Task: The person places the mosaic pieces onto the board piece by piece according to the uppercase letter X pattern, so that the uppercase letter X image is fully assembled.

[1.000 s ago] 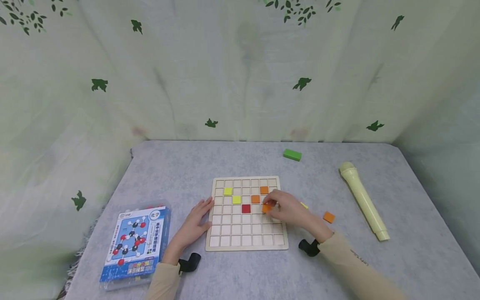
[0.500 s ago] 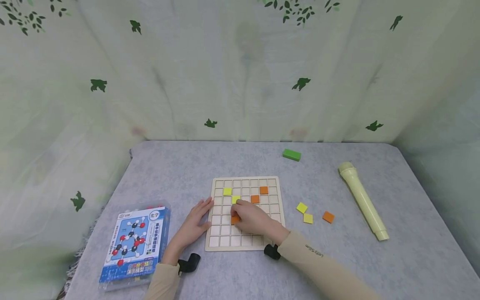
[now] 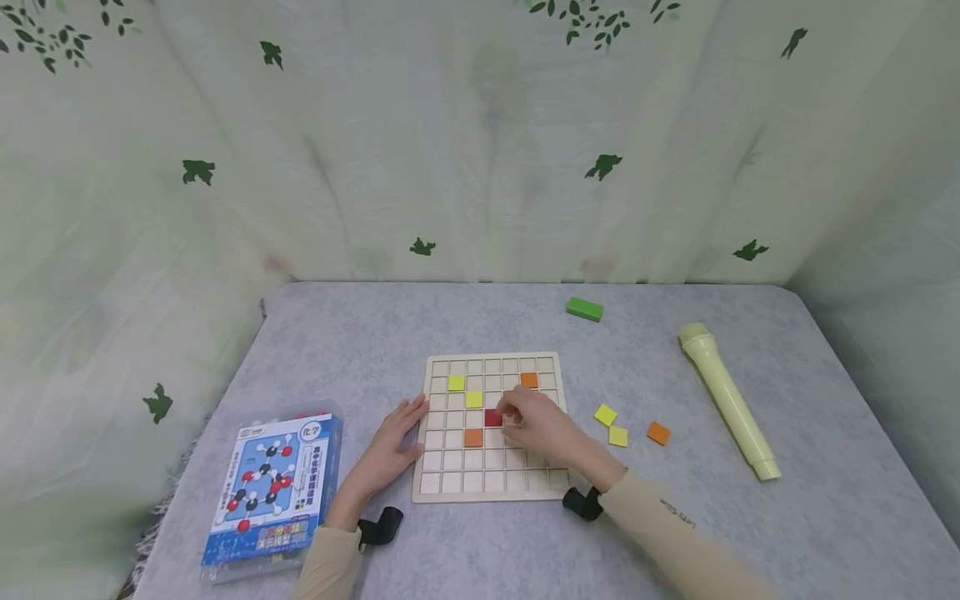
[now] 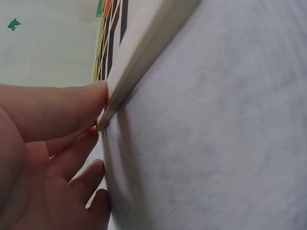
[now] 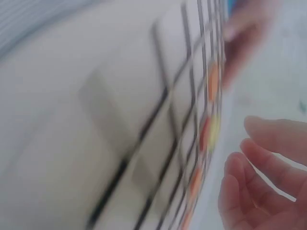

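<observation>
A light wooden grid board (image 3: 453, 483) lies flat on the table, holding a red tile (image 3: 492, 417), yellow tiles (image 3: 457, 383) and orange tiles (image 3: 473, 437) in its squares. My left hand (image 3: 390, 446) rests at the board's left edge; in the left wrist view the thumb (image 4: 62, 111) touches that edge. Over the board, just right of the red tile, is my right hand (image 3: 547, 425). Its fingers are loosely bent with nothing between them in the right wrist view, and they hide some squares from the head camera.
Right of the board lie two loose yellow tiles (image 3: 618, 437) and a loose orange tile (image 3: 658, 433). A pale yellow microphone-shaped object (image 3: 727, 400) lies farther right. Behind stands a green block (image 3: 584, 309). A blue-and-white molecule model box (image 3: 270, 492) is at the left.
My right hand carried an orange tile leftward, set it in a square below and left of the red tile, and has moved back right without it. My left hand stayed still.
</observation>
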A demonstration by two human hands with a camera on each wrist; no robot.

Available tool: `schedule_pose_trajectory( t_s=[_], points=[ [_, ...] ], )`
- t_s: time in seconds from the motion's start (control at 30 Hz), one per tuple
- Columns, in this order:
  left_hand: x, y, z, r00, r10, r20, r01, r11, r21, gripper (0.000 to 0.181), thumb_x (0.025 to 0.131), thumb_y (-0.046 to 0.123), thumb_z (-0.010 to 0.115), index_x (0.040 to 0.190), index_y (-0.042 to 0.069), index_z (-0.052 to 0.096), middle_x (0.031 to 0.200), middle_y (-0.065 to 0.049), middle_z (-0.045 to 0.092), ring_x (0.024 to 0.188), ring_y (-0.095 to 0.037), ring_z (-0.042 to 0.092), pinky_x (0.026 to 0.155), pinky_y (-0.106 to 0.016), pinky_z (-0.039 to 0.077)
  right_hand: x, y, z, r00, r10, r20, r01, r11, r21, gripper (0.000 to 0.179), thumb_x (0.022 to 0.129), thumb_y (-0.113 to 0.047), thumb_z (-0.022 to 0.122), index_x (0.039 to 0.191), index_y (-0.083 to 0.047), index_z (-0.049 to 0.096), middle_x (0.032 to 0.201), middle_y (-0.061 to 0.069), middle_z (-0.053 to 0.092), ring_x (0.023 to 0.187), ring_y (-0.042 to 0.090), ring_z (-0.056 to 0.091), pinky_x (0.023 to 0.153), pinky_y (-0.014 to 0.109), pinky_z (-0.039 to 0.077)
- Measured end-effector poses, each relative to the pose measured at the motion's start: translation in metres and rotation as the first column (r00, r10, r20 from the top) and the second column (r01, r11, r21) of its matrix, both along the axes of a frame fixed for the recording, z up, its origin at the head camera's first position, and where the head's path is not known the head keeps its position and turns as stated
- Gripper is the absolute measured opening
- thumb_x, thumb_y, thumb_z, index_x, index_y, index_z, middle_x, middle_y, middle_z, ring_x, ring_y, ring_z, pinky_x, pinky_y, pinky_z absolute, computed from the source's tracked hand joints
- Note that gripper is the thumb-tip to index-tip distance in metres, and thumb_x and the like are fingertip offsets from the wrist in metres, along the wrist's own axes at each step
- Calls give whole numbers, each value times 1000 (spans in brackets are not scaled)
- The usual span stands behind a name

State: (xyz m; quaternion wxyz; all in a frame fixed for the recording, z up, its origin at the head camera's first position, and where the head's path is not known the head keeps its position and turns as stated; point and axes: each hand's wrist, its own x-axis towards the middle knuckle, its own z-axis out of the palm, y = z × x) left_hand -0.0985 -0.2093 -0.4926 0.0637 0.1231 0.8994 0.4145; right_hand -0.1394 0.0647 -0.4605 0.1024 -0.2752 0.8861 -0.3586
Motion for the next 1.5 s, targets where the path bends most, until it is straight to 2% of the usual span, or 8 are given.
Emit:
schedule_pose_trajectory(
  t_s=[0.13, 0.3, 0.5, 0.63, 0.8, 1.1, 1.27, 1.5],
  points=[
    [1, 1, 1, 1000, 1, -5, -1, 1000, -6, 61, 85, -9, 59, 142, -8, 37, 152, -20, 28, 141, -42, 12, 111, -59, 11, -3, 46, 0, 992, -128, -12, 128, 992, -6, 20, 82, -1, 69, 102, -2, 65, 93, 4, 60, 81, 16, 53, 71, 30, 48],
    [0, 1, 1, 1000, 2, 2, -2, 1000, -4, 61, 86, -8, 59, 143, -7, 37, 153, -20, 27, 141, -41, 11, 111, -58, 10, -4, 95, -3, 967, -251, -47, 255, 962, 100, 22, 79, -3, 73, 100, -2, 65, 94, 5, 59, 84, 20, 56, 73, 36, 49],
    [0, 1, 0, 1000, -5, -5, 5, 1000, -4, 60, 86, -8, 59, 143, -7, 37, 152, -20, 27, 141, -42, 12, 111, -58, 10, -4, 117, -9, 958, -285, -35, 285, 931, 228, 20, 77, -5, 75, 94, -4, 63, 84, 3, 54, 73, 17, 50, 64, 32, 46],
    [0, 2, 1, 1000, -3, -4, 3, 1000, -3, 61, 86, -7, 58, 143, -7, 37, 152, -20, 27, 141, -42, 12, 111, -59, 10, -7, 117, -13, 959, -280, -48, 284, 931, 229, 21, 76, -2, 73, 93, -4, 61, 81, 3, 52, 70, 16, 48, 59, 29, 43],
    [0, 2, 3, 1000, -2, 16, 2, 1000, 1, 61, 87, -8, 58, 143, -7, 36, 153, -19, 26, 142, -41, 10, 111, -58, 9, -8, 107, -11, 970, -231, -74, 240, 957, 161, 21, 76, -3, 73, 94, -4, 63, 83, 1, 53, 73, 15, 50, 62, 30, 45],
    [0, 2, 3, 1000, 0, 4, 0, 1000, -1, 61, 86, -8, 58, 143, -8, 36, 153, -19, 27, 142, -41, 11, 112, -58, 9, -2, 58, -6, 999, 2, -52, -1, 1000, 20, 21, 77, -2, 71, 94, -10, 62, 89, -5, 55, 80, 13, 51, 70, 27, 48],
    [0, 2, 3, 1000, 2, 1, -2, 1000, 2, 61, 86, -9, 59, 142, -8, 37, 152, -20, 27, 142, -41, 11, 111, -58, 10, 2, 31, -7, 992, 101, -76, -95, 992, 77, 18, 79, -2, 68, 96, -9, 63, 88, -5, 55, 78, 12, 50, 70, 27, 47],
    [0, 2, 2, 1000, 2, 7, -2, 1000, -1, 61, 86, -9, 58, 143, -7, 37, 153, -19, 27, 142, -41, 11, 111, -58, 10, 4, 12, -10, 988, 128, -84, -112, 980, 167, 19, 79, -2, 66, 97, -10, 66, 92, -4, 58, 82, 12, 49, 71, 25, 47]
  ],
)
